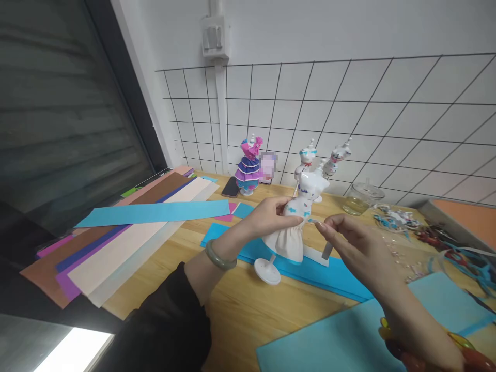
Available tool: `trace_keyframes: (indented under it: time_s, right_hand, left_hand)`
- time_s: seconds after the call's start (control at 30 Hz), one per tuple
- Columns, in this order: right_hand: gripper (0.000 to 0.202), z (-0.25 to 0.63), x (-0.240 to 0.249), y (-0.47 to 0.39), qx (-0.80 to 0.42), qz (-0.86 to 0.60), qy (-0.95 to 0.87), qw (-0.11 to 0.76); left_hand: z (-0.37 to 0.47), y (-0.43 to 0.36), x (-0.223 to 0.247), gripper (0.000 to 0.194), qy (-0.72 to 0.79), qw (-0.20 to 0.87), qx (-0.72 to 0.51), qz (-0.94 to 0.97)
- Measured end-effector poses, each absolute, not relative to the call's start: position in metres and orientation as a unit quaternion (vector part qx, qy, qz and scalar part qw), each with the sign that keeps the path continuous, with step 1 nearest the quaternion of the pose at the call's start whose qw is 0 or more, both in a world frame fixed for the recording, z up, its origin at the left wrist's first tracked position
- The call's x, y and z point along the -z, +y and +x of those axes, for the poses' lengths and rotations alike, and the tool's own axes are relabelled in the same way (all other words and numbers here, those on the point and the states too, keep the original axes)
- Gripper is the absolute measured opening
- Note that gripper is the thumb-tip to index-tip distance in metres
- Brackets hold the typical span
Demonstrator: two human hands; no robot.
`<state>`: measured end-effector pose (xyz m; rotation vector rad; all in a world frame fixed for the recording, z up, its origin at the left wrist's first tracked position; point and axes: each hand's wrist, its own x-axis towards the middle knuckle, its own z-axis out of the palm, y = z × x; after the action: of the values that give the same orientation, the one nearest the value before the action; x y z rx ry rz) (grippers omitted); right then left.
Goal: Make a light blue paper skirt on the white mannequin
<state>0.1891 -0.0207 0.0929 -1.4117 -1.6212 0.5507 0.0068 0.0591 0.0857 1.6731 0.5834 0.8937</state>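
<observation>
Left hand (268, 217) wrapped round waist of dress form (309, 187), thumb along top of white skirt (290, 244). Form mid-table (232, 310), leaning right, base (267, 272) beside blue sheet (329, 279) (from where I stand, can't tell if base touches wood). Right hand (356, 245) closed thumb-to-index on grey strip (327, 251), fingertips just beside form's waist, strip hanging below. Behind: two white forms (308, 155), then ruffled form (248, 168) with phone (230, 187) next to it. Jar (354, 206) right of forms. Left: paper stack (127, 243), blue band (155, 213) across it.
</observation>
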Motion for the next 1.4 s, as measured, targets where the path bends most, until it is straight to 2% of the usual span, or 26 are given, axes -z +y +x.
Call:
trace_keyframes:
  time_s: [0.3, 0.6, 1.0, 1.4]
  right_hand:
    - [0.038, 0.188, -0.093, -0.019, -0.305, -0.573, -0.608, 0.457]
    - [0.039, 0.185, -0.094, -0.020, -0.309, -0.586, -0.602, 0.447]
    - [0.041, 0.189, -0.089, -0.018, -0.215, -0.625, -0.622, 0.420]
    - [0.042, 0.199, -0.091, -0.015, -0.214, -0.599, -0.654, 0.410]
  left_hand:
    - [0.015, 0.044, -0.090, 0.026, 0.268, 0.524, -0.357, 0.726]
    - [0.017, 0.042, -0.088, 0.027, 0.280, 0.503, -0.358, 0.735]
    - [0.018, 0.042, -0.086, 0.024, 0.280, 0.491, -0.354, 0.745]
    - [0.016, 0.044, -0.087, 0.034, 0.241, 0.492, -0.346, 0.762]
